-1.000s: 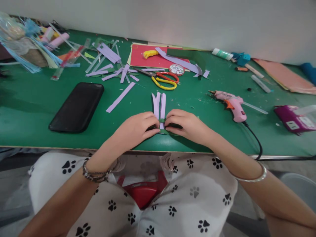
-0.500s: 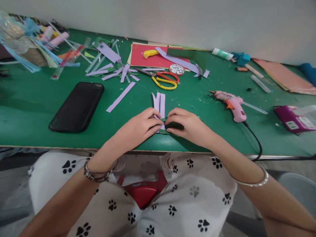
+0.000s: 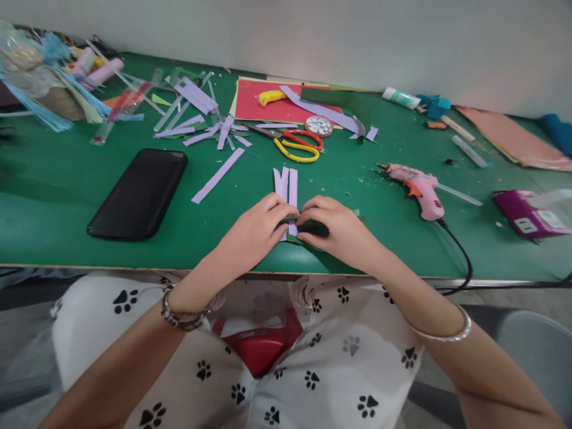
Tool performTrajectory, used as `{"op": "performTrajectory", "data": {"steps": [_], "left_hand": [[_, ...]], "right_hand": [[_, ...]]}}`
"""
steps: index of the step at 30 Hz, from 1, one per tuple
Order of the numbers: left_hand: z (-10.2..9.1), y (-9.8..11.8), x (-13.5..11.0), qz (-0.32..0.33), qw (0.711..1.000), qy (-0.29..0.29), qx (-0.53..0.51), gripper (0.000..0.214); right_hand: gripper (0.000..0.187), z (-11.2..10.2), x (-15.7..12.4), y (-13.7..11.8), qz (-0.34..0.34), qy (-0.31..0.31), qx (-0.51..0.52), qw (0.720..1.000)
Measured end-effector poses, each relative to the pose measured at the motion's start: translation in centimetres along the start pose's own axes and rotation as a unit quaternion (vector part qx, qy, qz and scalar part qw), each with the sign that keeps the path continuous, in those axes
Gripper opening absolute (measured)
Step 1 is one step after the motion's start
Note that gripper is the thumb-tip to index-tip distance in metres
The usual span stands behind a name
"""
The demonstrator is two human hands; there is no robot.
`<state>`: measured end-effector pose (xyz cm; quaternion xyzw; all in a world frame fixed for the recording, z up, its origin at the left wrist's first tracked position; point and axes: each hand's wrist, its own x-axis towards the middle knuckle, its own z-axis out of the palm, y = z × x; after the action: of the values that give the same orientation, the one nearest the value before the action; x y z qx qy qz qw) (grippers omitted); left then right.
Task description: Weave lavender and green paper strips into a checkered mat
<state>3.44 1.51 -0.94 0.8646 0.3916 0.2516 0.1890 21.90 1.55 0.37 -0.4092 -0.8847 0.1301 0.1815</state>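
Centrally, near the table edge [image 3: 111, 267], we see lilac strips [image 3: 292, 190] crossed by green paper [image 3: 315, 227], pinched by our right hand [image 3: 342, 225]; whether our left hand [image 3: 254, 229], touching the strips, grips them, we cannot tell.
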Motion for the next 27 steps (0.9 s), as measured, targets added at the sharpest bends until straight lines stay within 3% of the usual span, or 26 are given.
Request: {"op": "performTrajectory", "data": {"steps": [6, 10, 21, 27], "left_hand": [[-0.7, 0.3, -0.1, -0.023, 0.997, -0.014, 0.079, 0.023], [-1.4, 0.3, -0.2, -0.077, 0.989, -0.023, 0.122, 0.030], [-1.0, 0.6, 0.2, -0.071, 0.992, -0.046, 0.098, 0.024], [-0.2, 1.2, 0.3, -0.097, 0.991, -0.005, 0.092, 0.018]], "right_hand": [[0.006, 0.2, 0.0, -0.2, 0.009, 0.009, 0.015, 1.000], [0.006, 0.2, -0.2, -0.2, 0.023, 0.014, -0.008, 1.000], [0.006, -0.3, -0.7, -0.8, 0.067, 0.007, -0.044, 0.997], [0.010, -0.3, -0.9, -1.1, 0.092, -0.002, -0.046, 0.995]]}}
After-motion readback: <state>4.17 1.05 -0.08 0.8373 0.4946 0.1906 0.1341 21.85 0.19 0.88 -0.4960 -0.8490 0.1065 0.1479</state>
